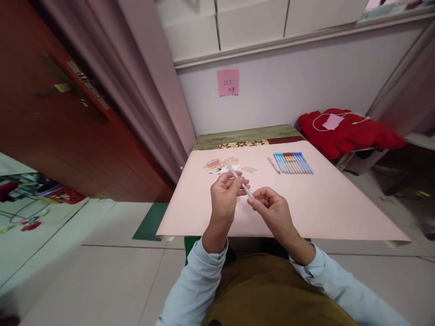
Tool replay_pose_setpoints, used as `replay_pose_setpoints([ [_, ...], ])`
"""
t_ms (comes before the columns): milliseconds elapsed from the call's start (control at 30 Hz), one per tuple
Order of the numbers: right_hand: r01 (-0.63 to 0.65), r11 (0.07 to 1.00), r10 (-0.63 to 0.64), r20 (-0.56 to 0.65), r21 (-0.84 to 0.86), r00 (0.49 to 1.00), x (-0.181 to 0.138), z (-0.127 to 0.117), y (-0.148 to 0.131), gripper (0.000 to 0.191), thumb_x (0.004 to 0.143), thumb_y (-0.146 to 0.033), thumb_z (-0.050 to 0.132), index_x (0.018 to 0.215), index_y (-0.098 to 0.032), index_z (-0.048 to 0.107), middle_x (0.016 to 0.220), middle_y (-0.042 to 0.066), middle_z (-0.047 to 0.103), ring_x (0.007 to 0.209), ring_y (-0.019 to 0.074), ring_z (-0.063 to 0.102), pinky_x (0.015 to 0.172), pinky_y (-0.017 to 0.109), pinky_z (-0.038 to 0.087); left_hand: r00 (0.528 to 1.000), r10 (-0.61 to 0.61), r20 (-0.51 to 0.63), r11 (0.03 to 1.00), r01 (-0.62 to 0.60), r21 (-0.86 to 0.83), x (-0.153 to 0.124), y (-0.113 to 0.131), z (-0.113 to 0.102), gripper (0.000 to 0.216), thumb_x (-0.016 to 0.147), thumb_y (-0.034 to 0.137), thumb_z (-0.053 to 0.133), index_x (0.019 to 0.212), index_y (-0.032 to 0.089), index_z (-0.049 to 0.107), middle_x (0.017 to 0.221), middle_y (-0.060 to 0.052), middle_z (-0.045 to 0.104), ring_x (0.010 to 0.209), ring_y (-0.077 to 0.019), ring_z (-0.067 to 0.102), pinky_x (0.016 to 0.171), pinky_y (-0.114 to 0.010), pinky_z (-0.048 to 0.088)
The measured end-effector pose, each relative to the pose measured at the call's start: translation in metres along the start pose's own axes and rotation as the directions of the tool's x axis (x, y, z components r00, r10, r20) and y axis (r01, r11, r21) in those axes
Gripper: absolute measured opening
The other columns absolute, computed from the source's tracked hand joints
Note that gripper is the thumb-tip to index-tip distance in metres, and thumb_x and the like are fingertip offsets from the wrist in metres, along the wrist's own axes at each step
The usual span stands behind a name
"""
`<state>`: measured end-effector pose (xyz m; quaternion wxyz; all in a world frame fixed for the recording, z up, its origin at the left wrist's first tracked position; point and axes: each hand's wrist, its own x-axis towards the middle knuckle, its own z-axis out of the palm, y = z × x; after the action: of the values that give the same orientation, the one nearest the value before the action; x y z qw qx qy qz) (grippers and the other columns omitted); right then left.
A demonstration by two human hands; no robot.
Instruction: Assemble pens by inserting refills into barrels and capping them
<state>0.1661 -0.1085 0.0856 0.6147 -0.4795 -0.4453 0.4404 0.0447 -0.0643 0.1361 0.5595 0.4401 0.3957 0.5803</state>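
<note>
Near table (340,208) edge — hands (224,197) (273,212) hold pen (234,172).

Head-worn camera looks down, close above left hand (224,195) and right hand (273,212).

Both hands are holding a clear pen (240,182) over the pink sheet (326,203): the left hand (224,195) is gripping its upper part, the right hand (271,209) is pinching its lower end. Wrappers (220,165) are lying just beyond, and a row of pens (292,162) is sitting to the right, well apart.
</note>
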Motion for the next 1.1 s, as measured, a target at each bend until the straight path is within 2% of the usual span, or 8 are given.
replay_pose_setpoints([
  [167,-0.045,0.999,0.046,0.107,-0.012,0.993,0.0,-0.002,0.002,0.046,0.092,-0.058,0.054,0.082,-0.016,0.069,0.07,0.003,0.065,0.057,0.0122,0.056,0.057,0.026,0.048,0.999,-0.03,0.037,0.998,0.028,0.057,0.003,0.0,-0.001,0.041,0.071,0.04,0.081,0.099,0.013,0.067,0.079,-0.008,0.075,0.071,-0.0187,0.071,0.058,-0.025,0.055],
  [333,0.008,0.994,-0.009,-0.006,-0.105,1.0,0.006,-0.005,0.01,0.035,0.073,-0.045,0.081,0.09,-0.019,0.066,0.072,-0.001,0.063,0.06,0.0112,0.054,0.057,0.023,0.045,1.0,-0.018,0.007,0.992,0.016,0.121,0.009,-0.008,0.003,0.036,0.072,0.036,0.08,0.096,0.012,0.067,0.076,-0.007,0.074,0.07,-0.0166,0.07,0.061,-0.024,0.054],
  [433,-0.026,0.998,0.026,0.012,-0.052,1.0,0.01,-0.009,0.01,0.03,0.077,-0.046,0.076,0.08,-0.018,0.066,0.068,-0.001,0.064,0.059,0.0115,0.056,0.058,0.024,0.046,0.999,-0.008,0.04,0.99,0.003,0.139,0.014,-0.012,0.007,0.033,0.075,0.036,0.078,0.096,0.013,0.067,0.078,-0.006,0.074,0.066,-0.0137,0.067,0.063,-0.024,0.053],
  [567,-0.211,0.963,0.183,0.167,0.167,0.969,0.015,-0.014,0.008,0.041,0.084,-0.057,0.065,0.078,-0.016,0.066,0.067,0.001,0.065,0.053,0.0112,0.058,0.055,0.025,0.047,0.99,-0.061,0.126,0.99,0.044,0.135,0.021,-0.017,0.012,0.032,0.078,0.037,0.075,0.099,0.014,0.066,0.081,-0.007,0.074,0.065,-0.0137,0.066,0.06,-0.023,0.05],
  [700,-0.486,0.794,0.385,0.318,0.364,0.867,0.026,-0.022,0.01,0.044,0.081,-0.059,0.065,0.07,-0.017,0.058,0.056,-0.004,0.055,0.042,0.007,0.046,0.045,0.021,0.038,0.966,-0.157,0.207,0.987,0.147,0.065,0.031,-0.028,0.022,0.031,0.079,0.037,0.075,0.097,0.014,0.065,0.08,-0.006,0.074,0.066,-0.0137,0.066,0.066,-0.026,0.051],
  [767,-0.525,0.77,0.427,0.319,0.362,0.846,0.034,-0.029,0.011,0.045,0.081,-0.059,0.066,0.071,-0.017,0.058,0.056,-0.004,0.054,0.041,0.0064,0.045,0.045,0.021,0.038,0.963,-0.17,0.208,0.985,0.166,0.04,0.038,-0.034,0.028,0.032,0.078,0.037,0.075,0.098,0.014,0.064,0.081,-0.006,0.074,0.065,-0.013,0.065,0.068,-0.027,0.052],
  [967,-0.184,0.982,0.183,0.033,0.04,0.983,0.056,-0.05,0.016,0.037,0.077,-0.052,0.076,0.08,-0.017,0.066,0.07,0.001,0.065,0.062,0.0129,0.059,0.059,0.025,0.047,0.985,-0.149,0.081,0.983,0.139,0.118,0.059,-0.048,0.041,0.033,0.076,0.037,0.076,0.097,0.014,0.065,0.077,-0.005,0.072,0.062,-0.0127,0.063,0.064,-0.027,0.051],
  [1100,-0.116,0.99,0.123,0.086,-0.082,0.989,0.066,-0.058,0.022,0.031,0.086,-0.046,0.068,0.072,-0.018,0.063,0.064,0.0,0.064,0.059,0.0135,0.058,0.06,0.026,0.048,0.973,-0.185,0.138,0.977,0.168,0.128,0.071,-0.055,0.043,0.031,0.079,0.037,0.073,0.098,0.014,0.066,0.076,-0.004,0.072,0.062,-0.0128,0.062,0.064,-0.027,0.051],
])
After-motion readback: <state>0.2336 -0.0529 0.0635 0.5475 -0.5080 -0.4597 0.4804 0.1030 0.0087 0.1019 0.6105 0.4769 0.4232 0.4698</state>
